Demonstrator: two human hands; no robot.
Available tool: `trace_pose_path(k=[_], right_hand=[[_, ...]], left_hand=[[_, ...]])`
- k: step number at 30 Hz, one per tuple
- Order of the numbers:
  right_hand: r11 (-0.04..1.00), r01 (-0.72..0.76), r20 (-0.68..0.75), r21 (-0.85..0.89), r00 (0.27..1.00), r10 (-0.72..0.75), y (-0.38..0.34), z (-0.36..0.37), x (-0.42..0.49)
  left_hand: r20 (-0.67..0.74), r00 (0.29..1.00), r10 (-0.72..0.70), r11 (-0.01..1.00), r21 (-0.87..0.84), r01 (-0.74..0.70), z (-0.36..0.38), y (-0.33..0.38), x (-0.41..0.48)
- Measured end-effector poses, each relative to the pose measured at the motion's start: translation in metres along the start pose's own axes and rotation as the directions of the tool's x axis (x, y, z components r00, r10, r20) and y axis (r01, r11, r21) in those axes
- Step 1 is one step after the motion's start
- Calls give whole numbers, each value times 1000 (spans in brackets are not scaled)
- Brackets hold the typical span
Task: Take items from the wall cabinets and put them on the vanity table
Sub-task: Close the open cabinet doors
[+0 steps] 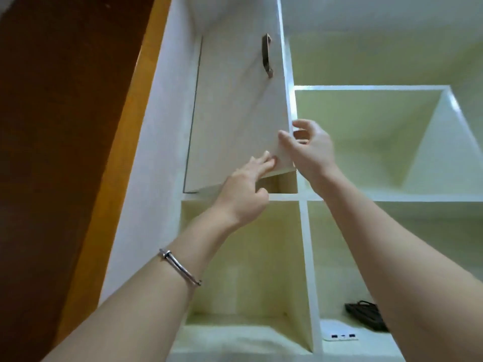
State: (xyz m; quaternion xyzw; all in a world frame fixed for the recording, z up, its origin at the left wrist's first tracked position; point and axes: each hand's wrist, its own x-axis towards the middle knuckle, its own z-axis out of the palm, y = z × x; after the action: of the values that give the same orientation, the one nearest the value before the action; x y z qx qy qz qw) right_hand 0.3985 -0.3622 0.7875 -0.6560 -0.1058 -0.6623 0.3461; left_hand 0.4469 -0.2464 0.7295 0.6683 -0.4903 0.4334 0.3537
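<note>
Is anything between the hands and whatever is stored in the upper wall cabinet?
Yes: the cabinet door. It is open only a crack at its lower right corner, where the right hand grips its edge and the left hand touches its face. The brown handle is untouched. The contents are not visible.

Ajar cabinet door (235,113) blocks its compartment; narrow gap (277,182) below.

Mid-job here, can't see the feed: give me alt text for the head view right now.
Both hands work the lower corner of a white cabinet door, slightly ajar: right hand grips its free edge, left hand presses fingertips on its face. The metal handle above is untouched; a black cable and white power strip lie in a lower cubby.
</note>
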Motion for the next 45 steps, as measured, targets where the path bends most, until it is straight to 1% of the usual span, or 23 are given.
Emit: trace_pose_path(k=[2, 4, 7, 9, 12, 15, 19, 23, 26, 28, 30, 32, 34, 35, 37, 38, 39, 40, 41, 42, 43, 44, 45], right_hand=[[996, -36, 5, -79, 999, 36, 13, -5, 6], [986, -90, -16, -142, 996, 88, 27, -6, 9], [966, -178, -39, -189, 984, 174, 52, -3, 14], [950, -237, -17, -203, 971, 238, 65, 2, 17], [926, -280, -5, -253, 958, 288, 81, 11, 22], [924, -288, 0, -253, 955, 298, 95, 19, 24], [941, -260, 7, -215, 963, 268, 101, 21, 28], [943, -257, 32, -211, 963, 269, 101, 20, 28], [940, -271, 73, -205, 954, 291, 94, 13, 24], [925, -283, 79, -252, 947, 312, 88, 2, 18], [909, -289, 57, -299, 946, 320, 83, -11, 4], [896, -277, 35, -348, 951, 307, 78, -25, -24], [879, -268, 21, -394, 954, 300, 72, -45, -65], [874, -272, 25, -403, 951, 308, 71, -59, -89], [861, -309, 53, -405, 932, 359, 70, -94, -147], [843, -352, 67, -408, 909, 412, 71, -117, -182], [800, -413, 62, -435, 873, 484, 73, -143, -221], [737, -484, 37, -472, 824, 565, 77, -172, -266], [644, -568, -12, -512, 755, 656, 78, -203, -315], [528, -647, -74, -550, 667, 741, 75, -233, -367], [396, -711, -141, -581, 568, 811, 69, -263, -421], [248, -764, -211, -596, 446, 870, 57, -289, -474], [97, -810, -280, -579, 309, 909, 40, -312, -524]], left_hand=[[50, 999, 19, 997, 80, -23, 17, -10, 6], [92, 995, 21, 975, 220, -41, 27, -18, 12], [120, 993, -14, 898, 439, -41, 39, -23, 22], [137, 990, -42, 850, 526, -36, 47, -27, 27], [169, 981, -96, 829, 559, -15, 59, -35, 33], [160, 983, -91, 834, 552, -13, 67, -44, 34], [142, 988, -53, 860, 510, -27, 71, -52, 34], [140, 990, -10, 903, 428, -51, 68, -57, 33], [62, 997, 37, 950, 309, -54, 56, -65, 25], [20, 1000, -9, 961, 276, 3, 47, -69, 16], [-9, 995, -97, 967, 235, 96, 43, -69, 2], [-81, 985, -156, 984, 73, 161, 46, -60, -19], [-111, 974, -199, 976, -114, 186, 56, -44, -51], [-91, 969, -228, 960, -188, 208, 63, -36, -71], [9, 956, -292, 902, -331, 278, 78, -16, -116], [78, 946, -313, 857, -406, 317, 87, -6, -144], [158, 935, -317, 809, -470, 353, 97, 6, -174], [248, 919, -307, 759, -519, 394, 111, 19, -208], [360, 888, -284, 706, -548, 448, 127, 32, -245], [502, 830, -241, 657, -546, 521, 142, 47, -287], [651, 738, -175, 613, -515, 599, 157, 62, -330], [783, 613, -105, 579, -453, 678, 172, 77, -373], [884, 464, -58, 559, -357, 748, 185, 89, -422]])
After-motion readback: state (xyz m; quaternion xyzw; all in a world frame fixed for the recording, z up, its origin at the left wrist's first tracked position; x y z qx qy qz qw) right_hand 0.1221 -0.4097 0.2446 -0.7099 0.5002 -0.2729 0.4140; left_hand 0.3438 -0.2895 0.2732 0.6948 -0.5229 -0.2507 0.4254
